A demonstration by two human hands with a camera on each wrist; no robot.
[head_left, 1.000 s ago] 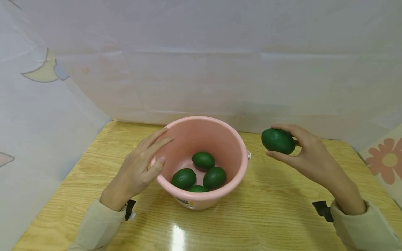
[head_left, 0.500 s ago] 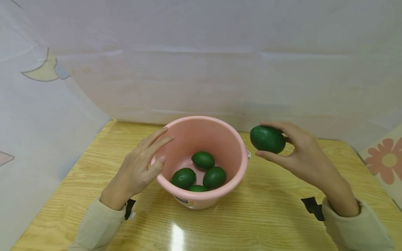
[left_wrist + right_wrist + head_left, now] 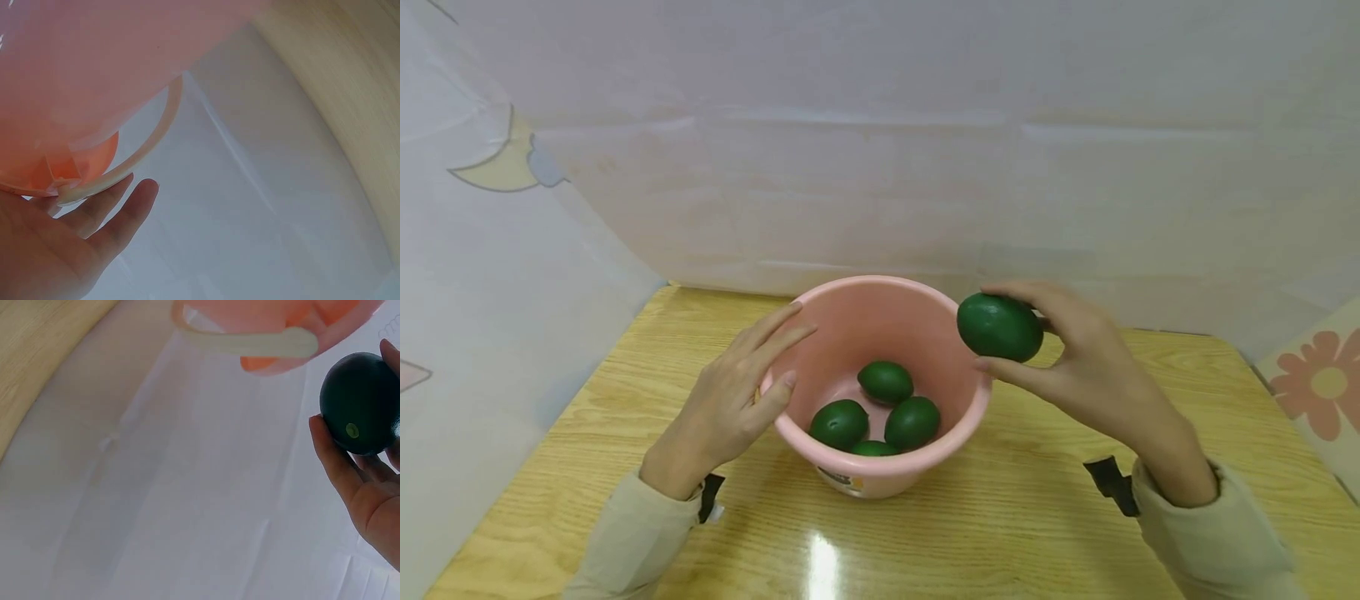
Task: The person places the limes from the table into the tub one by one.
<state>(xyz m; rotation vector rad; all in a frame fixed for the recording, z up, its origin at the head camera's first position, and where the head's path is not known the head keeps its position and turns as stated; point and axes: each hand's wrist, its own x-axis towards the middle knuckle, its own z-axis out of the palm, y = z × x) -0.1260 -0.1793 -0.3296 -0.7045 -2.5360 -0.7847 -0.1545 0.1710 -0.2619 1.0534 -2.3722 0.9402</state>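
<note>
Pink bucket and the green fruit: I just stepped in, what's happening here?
A person sits at a wooden table. The right hand holds a dark green fruit in its fingertips, raised at the right rim of the pink bucket. The left hand rests with straight fingers against the bucket's left rim. Four like fruits lie in the bucket's bottom.

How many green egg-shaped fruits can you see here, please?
5: four green egg-shaped fruits in the pink plastic bucket, one held by the right hand; more may be hidden.

Left hand [image 3: 56, 244] against pink bucket [image 3: 94, 69]
</note>
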